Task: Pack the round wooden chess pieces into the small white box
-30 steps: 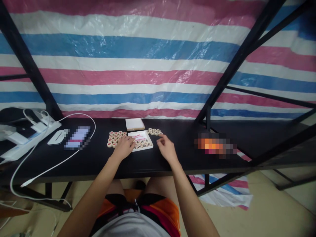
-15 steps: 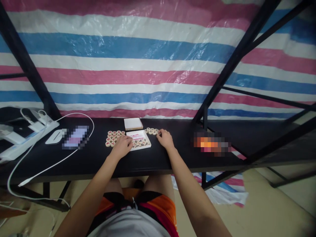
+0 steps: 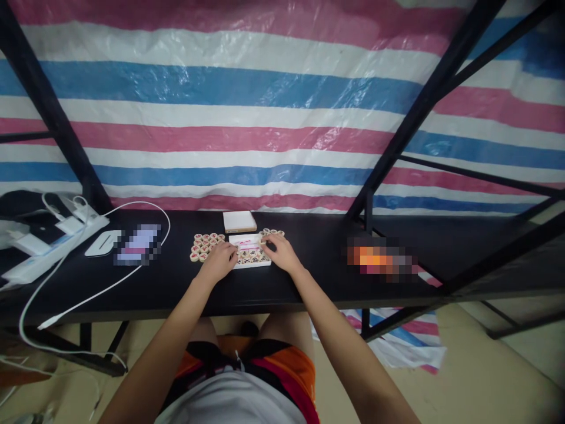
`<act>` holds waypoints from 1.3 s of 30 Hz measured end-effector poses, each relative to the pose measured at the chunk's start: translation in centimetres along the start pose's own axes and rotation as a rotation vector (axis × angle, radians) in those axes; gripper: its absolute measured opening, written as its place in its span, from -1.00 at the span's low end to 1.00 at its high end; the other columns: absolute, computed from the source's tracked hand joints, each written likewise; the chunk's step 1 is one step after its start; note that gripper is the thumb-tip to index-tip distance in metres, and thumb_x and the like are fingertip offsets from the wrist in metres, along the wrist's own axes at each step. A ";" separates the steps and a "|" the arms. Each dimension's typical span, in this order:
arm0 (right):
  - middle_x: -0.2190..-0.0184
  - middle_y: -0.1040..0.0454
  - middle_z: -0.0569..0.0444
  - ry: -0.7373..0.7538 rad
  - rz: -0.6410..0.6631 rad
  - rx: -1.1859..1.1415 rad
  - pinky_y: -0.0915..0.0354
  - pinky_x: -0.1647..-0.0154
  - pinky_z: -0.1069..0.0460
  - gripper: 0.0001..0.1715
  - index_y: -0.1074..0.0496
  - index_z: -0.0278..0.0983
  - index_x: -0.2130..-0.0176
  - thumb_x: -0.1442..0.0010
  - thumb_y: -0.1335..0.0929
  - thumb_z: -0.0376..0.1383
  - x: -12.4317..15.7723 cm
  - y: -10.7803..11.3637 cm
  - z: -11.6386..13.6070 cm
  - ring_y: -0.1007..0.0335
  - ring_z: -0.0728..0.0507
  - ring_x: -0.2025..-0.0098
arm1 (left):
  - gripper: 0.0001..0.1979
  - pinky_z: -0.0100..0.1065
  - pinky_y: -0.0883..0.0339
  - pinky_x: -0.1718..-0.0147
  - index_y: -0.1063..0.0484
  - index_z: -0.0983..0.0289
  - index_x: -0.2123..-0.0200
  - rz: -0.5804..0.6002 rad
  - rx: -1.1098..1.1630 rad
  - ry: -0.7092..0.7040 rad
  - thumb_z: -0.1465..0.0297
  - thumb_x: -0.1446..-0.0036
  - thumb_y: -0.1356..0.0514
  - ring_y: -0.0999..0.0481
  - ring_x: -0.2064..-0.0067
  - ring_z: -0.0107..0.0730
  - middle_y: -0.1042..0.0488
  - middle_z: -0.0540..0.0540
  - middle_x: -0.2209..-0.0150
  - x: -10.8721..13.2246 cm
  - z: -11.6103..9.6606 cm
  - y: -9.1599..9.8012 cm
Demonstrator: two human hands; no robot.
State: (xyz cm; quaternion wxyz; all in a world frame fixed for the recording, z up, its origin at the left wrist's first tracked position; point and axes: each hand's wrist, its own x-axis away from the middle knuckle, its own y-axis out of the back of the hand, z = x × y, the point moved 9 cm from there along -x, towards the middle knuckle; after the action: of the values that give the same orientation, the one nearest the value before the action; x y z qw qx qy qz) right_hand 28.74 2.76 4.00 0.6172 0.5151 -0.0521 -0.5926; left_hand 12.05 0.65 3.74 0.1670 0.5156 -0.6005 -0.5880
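A shallow white box (image 3: pixel 251 264) lies on the black table, with rows of Chinese chess pieces (image 3: pixel 253 258) in its near part. My left hand (image 3: pixel 217 261) is at its left side, fingers curled over the edge. Above the box's right side, my right hand (image 3: pixel 279 250) pinches a Chinese chess piece (image 3: pixel 263 241) between thumb and fingers. Red-marked Chinese chess pieces (image 3: pixel 206 241) stand in rows left of the box, partly behind my left hand. A few more loose pieces (image 3: pixel 273 232) lie behind my right hand, which hides some of them.
A white-topped box part (image 3: pixel 239 221) sits at the back. On the left are a blurred-out phone (image 3: pixel 139 242), a white flat device (image 3: pixel 103 242), a power strip (image 3: pixel 57 247) and a white cable (image 3: pixel 83 301). A blurred orange item (image 3: pixel 375 258) lies to the right, near the black frame (image 3: pixel 399 138).
My right hand has moved left, from the loose pieces beside the box to above the box's right side, carrying a piece. My left hand has stayed at the box's left edge.
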 end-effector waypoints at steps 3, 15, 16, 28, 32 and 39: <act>0.25 -0.51 0.05 0.026 0.059 -0.027 -0.18 -0.02 -0.04 -0.81 -0.46 -0.24 0.28 -0.18 -0.27 -0.25 0.0 -0.6 0.2 -0.35 -0.11 0.14 | -0.74 -0.20 -0.27 0.06 -0.50 0.22 0.16 0.014 -0.039 -0.006 0.42 -0.20 -0.03 -0.42 0.08 -0.22 -0.51 0.12 0.16 0.1 -0.4 0.2; 0.30 -0.52 0.07 0.008 0.053 -0.051 -0.22 0.06 -0.03 -0.87 -0.48 -0.22 0.34 -0.14 -0.31 -0.35 -0.2 -1.0 -0.7 -0.35 -0.13 0.18 | -0.75 -0.16 -0.24 0.06 -0.51 0.26 0.25 0.016 -0.059 -0.020 0.39 -0.23 -0.02 -0.42 0.10 -0.20 -0.50 0.15 0.20 -0.1 -0.3 0.0; 0.31 -0.52 0.07 0.005 0.058 -0.045 -0.23 0.08 -0.02 -0.86 -0.49 -0.22 0.34 -0.14 -0.31 -0.36 -0.1 -1.1 -0.7 -0.35 -0.13 0.19 | -0.75 -0.16 -0.24 0.06 -0.51 0.25 0.24 0.015 -0.059 -0.021 0.39 -0.23 -0.02 -0.42 0.10 -0.20 -0.50 0.15 0.20 -0.1 -0.2 0.0; 0.31 -0.53 0.02 0.187 0.064 0.130 -0.21 0.05 -0.05 -0.70 -0.53 -0.26 0.36 -0.26 -0.24 -0.27 -0.1 -0.6 1.8 -0.35 -0.13 0.20 | -0.72 -0.15 -0.20 0.04 -0.49 0.26 0.17 -0.003 -0.135 -0.040 0.36 -0.26 0.00 -0.38 0.11 -0.19 -0.48 0.15 0.20 0.0 -0.5 0.2; 0.28 -0.54 0.03 0.165 0.047 0.115 -0.23 0.03 -0.05 -0.74 -0.53 -0.25 0.35 -0.24 -0.26 -0.29 -0.1 -0.5 1.6 -0.34 -0.14 0.16 | -0.71 -0.16 -0.21 0.07 -0.52 0.26 0.22 0.001 -0.121 -0.041 0.35 -0.26 0.01 -0.38 0.12 -0.20 -0.49 0.14 0.22 -0.1 -0.6 0.2; 0.35 -0.52 0.04 0.141 0.084 0.111 -0.23 0.04 -0.05 -0.71 -0.51 -0.25 0.30 -0.27 -0.21 -0.30 0.0 -0.8 1.5 -0.34 -0.13 0.21 | -0.72 -0.18 -0.21 0.12 -0.51 0.25 0.25 0.020 -0.131 -0.028 0.36 -0.26 0.00 -0.40 0.14 -0.21 -0.52 0.11 0.21 -0.1 -0.4 0.1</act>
State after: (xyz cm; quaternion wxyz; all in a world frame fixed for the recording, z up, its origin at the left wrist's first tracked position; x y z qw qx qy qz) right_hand 27.15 2.08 4.17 0.6141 0.5863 -0.0629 -0.5247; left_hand 12.35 0.48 4.00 0.1979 0.4894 -0.5679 -0.6316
